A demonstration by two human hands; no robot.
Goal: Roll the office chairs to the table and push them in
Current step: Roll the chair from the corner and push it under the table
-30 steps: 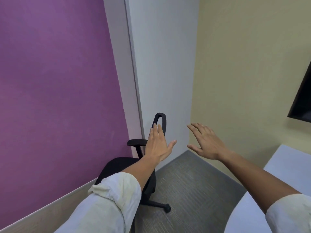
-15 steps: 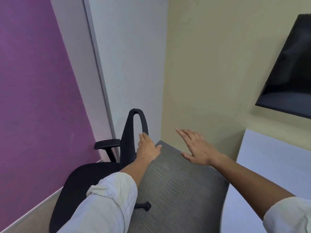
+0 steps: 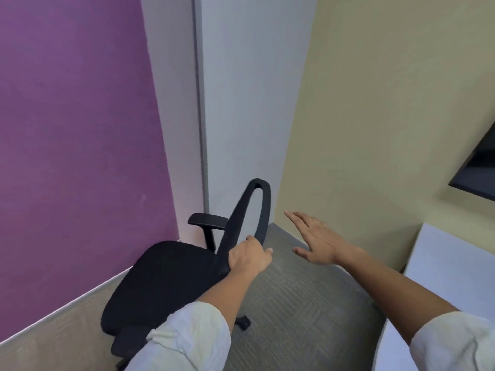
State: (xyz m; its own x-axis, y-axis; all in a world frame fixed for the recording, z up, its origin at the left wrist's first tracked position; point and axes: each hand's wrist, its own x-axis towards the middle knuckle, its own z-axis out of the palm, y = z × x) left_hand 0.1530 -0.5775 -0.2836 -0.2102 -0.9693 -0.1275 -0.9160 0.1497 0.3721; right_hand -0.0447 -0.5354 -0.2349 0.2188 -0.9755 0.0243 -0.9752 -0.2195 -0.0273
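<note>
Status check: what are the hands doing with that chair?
Left hand grips chair backrest. Right hand open, hovering. Chair in corner, away from table. Carpet path unobstructed.

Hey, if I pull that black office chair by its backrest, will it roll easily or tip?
The black office chair probably rolls: a caster shows beneath it, though the carpet may add drag. The left hand grips the backrest low down, so tipping seems unlikely. The frame looks stiff.
</note>
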